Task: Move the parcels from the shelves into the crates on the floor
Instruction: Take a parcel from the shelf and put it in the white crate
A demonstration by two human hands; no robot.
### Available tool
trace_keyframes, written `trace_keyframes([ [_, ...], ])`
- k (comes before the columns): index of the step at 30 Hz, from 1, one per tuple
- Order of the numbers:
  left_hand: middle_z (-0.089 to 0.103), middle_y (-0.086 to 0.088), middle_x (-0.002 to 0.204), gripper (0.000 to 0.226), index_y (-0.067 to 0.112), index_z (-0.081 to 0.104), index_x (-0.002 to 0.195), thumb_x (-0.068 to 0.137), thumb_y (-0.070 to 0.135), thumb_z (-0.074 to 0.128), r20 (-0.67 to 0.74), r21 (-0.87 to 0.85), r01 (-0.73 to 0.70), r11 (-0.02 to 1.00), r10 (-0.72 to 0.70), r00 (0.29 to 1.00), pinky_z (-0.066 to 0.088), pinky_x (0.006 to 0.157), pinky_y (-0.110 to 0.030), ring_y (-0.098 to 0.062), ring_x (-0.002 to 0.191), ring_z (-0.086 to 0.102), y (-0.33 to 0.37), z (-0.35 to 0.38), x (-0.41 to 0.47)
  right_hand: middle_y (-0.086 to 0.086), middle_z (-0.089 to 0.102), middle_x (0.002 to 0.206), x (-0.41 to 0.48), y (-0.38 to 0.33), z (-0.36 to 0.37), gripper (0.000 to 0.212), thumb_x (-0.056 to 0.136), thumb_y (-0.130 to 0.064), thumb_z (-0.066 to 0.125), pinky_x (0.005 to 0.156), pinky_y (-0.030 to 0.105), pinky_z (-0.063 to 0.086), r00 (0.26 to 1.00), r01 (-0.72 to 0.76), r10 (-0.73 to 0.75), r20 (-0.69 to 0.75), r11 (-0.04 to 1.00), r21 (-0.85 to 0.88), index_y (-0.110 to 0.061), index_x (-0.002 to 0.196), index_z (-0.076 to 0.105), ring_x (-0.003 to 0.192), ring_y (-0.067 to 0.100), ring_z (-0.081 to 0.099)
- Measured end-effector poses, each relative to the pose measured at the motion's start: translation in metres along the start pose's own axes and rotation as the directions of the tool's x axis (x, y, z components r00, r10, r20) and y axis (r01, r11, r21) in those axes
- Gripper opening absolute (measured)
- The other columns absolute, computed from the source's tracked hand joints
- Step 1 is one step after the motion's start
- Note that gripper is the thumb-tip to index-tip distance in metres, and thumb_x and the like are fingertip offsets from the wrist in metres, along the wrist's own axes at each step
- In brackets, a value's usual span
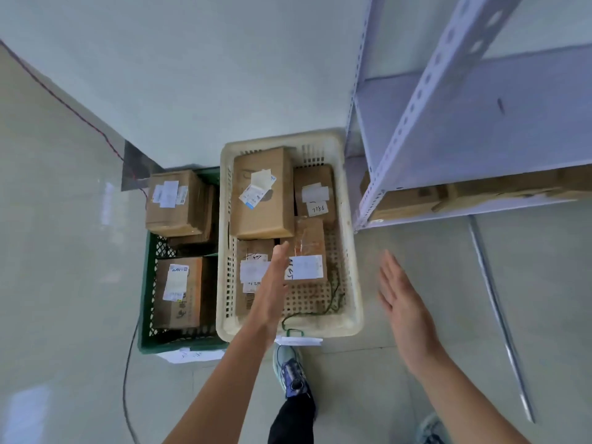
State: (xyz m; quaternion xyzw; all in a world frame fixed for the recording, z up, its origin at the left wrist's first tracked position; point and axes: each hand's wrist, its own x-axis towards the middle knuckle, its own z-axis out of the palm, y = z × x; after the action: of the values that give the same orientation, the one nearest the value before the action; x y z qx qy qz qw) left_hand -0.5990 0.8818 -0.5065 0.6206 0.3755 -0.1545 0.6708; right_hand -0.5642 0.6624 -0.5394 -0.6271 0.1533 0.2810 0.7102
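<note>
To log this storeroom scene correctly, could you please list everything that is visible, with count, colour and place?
white crate: one, cream-white, on the floor, centre
parcels in white crate: four, brown cardboard, labelled
green crate: one, dark green, on the floor, beside it on the left
parcels in green crate: at least two, brown, labelled
shelf unit: one, pale grey, at right
shelf parcels: count unclear, brown, under the shelf board
cable: one, black, on the floor at left
shoe: one, blue and white, in front of the white crate
left hand: one, open, above the white crate
right hand: one, open, above the floor right of the crate
</note>
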Motion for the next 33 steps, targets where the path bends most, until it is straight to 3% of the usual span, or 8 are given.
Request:
trace_keyframes([
  [2,0.039,0.014,0.169,0.099,0.042,0.035,0.166,0.084,0.096,0.029,0.024,0.010,-0.050,0.999,0.050,0.998,0.026,0.130,-0.056,-0.011,0.154,0.037,0.028,0.031,-0.041,-0.026,0.040,0.163,-0.029,-0.038,-0.033,0.052,0.102,-0.065,0.041,0.126,0.032,0.026,0.999,0.046,-0.046,-0.025,0.999,-0.001,-0.051,0.151,0.038,0.151,-0.006,0.036],
  [5,0.042,0.012,0.168,0.085,0.046,0.041,0.162,0.089,0.088,0.028,0.036,0.003,-0.138,0.990,0.138,0.990,0.027,0.129,-0.060,-0.016,0.154,0.039,0.060,0.082,-0.097,-0.028,0.040,0.162,-0.073,-0.092,-0.085,0.055,0.101,-0.071,0.040,0.126,0.033,0.027,0.991,0.124,-0.124,-0.055,0.992,-0.006,-0.051,0.152,0.037,0.150,-0.006,0.036],
  [10,0.047,0.017,0.158,0.064,0.044,0.045,0.153,0.101,0.073,0.024,0.081,-0.029,-0.257,0.966,0.259,0.963,0.036,0.121,-0.043,-0.007,0.149,0.042,0.098,0.183,-0.180,-0.027,0.038,0.164,-0.150,-0.166,-0.179,0.067,0.093,-0.074,0.032,0.129,0.034,0.023,0.974,0.218,-0.218,-0.061,0.976,-0.014,-0.049,0.155,0.035,0.153,-0.003,0.033],
  [13,0.045,0.019,0.159,0.076,0.035,0.042,0.162,0.100,0.079,0.033,0.105,-0.048,-0.312,0.949,0.316,0.943,0.038,0.121,-0.046,-0.005,0.143,0.046,0.111,0.243,-0.218,-0.024,0.036,0.167,-0.192,-0.193,-0.238,0.083,0.089,-0.085,0.037,0.130,0.035,0.022,0.968,0.234,-0.233,-0.091,0.972,-0.002,-0.043,0.161,0.034,0.153,-0.003,0.033],
  [16,0.050,0.024,0.153,0.079,0.036,0.041,0.163,0.097,0.078,0.032,0.133,-0.044,-0.341,0.939,0.343,0.930,0.041,0.116,-0.045,0.001,0.135,0.052,0.113,0.295,-0.246,-0.030,0.042,0.160,-0.229,-0.207,-0.291,0.069,0.088,-0.088,0.041,0.131,0.037,0.024,0.961,0.259,-0.253,-0.113,0.965,0.042,-0.055,0.148,0.044,0.151,-0.005,0.035],
  [21,0.055,0.026,0.150,0.077,0.034,0.049,0.158,0.097,0.080,0.036,0.227,0.002,-0.290,0.957,0.282,0.932,0.045,0.108,-0.044,-0.007,0.143,0.051,0.106,0.357,-0.276,-0.038,0.050,0.151,-0.273,-0.218,-0.365,0.081,0.069,-0.101,0.051,0.130,0.038,0.026,0.950,0.270,-0.247,-0.190,0.957,0.107,-0.062,0.140,0.051,0.143,-0.013,0.042],
  [30,0.052,0.016,0.158,0.074,0.030,0.047,0.158,0.096,0.069,0.036,0.262,0.058,-0.180,0.982,0.159,0.952,0.043,0.112,-0.054,-0.014,0.140,0.053,0.117,0.460,-0.248,-0.026,0.047,0.158,-0.262,-0.263,-0.484,0.064,0.090,-0.084,0.037,0.125,0.032,0.032,0.934,0.248,-0.208,-0.289,0.962,0.110,-0.052,0.144,0.048,0.140,-0.014,0.043],
  [33,0.051,0.016,0.161,0.070,0.029,0.048,0.158,0.101,0.067,0.034,0.267,0.051,-0.102,0.993,0.085,0.960,0.039,0.117,-0.057,-0.016,0.142,0.051,0.124,0.507,-0.220,-0.026,0.048,0.154,-0.243,-0.281,-0.535,0.070,0.084,-0.082,0.039,0.122,0.030,0.032,0.929,0.224,-0.179,-0.324,0.969,0.106,-0.049,0.145,0.047,0.138,-0.014,0.043],
])
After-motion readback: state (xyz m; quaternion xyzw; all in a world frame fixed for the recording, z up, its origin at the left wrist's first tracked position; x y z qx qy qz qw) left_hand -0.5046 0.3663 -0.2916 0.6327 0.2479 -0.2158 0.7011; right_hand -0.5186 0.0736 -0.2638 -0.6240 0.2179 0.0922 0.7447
